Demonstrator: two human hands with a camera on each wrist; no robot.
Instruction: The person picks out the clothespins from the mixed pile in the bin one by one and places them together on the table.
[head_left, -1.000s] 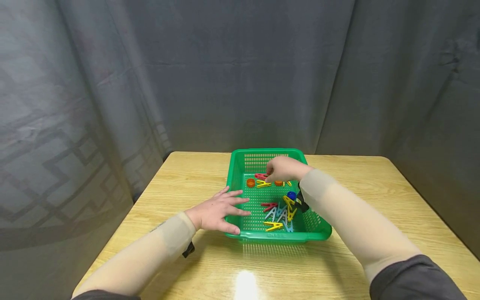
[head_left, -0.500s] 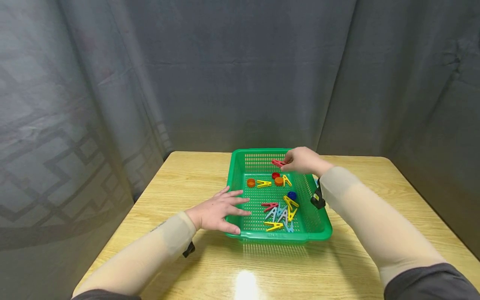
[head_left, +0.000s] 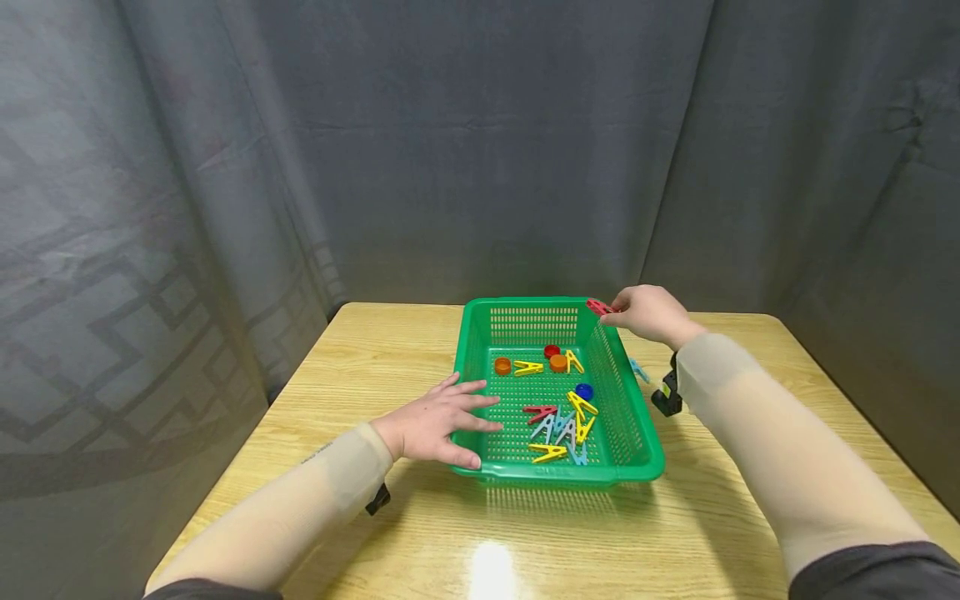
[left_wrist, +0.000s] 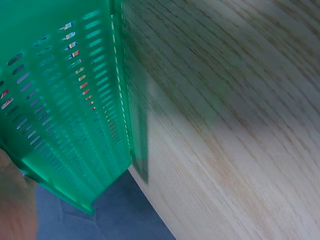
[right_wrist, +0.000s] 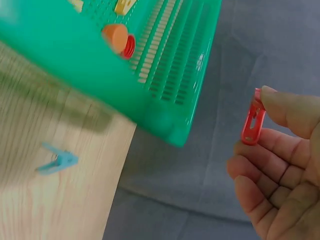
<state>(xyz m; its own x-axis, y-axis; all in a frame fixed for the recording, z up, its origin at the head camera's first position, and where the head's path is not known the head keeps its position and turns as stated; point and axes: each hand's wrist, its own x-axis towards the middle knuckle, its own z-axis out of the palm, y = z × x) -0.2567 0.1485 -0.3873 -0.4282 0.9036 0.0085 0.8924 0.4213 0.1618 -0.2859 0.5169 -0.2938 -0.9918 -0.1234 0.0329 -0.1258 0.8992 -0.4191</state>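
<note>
A red clothespin (right_wrist: 254, 119) is pinched between the thumb and fingers of my right hand (head_left: 651, 313), which is raised over the far right corner of the green basket (head_left: 555, 473). My left hand (head_left: 437, 423) rests on the basket's left rim with its fingers spread. Inside the basket lie several yellow, blue and grey clothespins, another red clothespin (head_left: 540, 412), two orange caps, a red cap (head_left: 552, 351) and a blue cap (head_left: 584, 391). A light blue clothespin (right_wrist: 58, 159) lies on the table outside the basket's right wall.
The wooden table (head_left: 375, 358) carries the basket near its middle. Grey curtains (head_left: 480, 167) hang behind the table and at both sides. Part of the table stretches to the right of the basket.
My right hand has lifted the red clothespin from the basket's far part and carried it up and right to the rim. The left hand has not moved.
</note>
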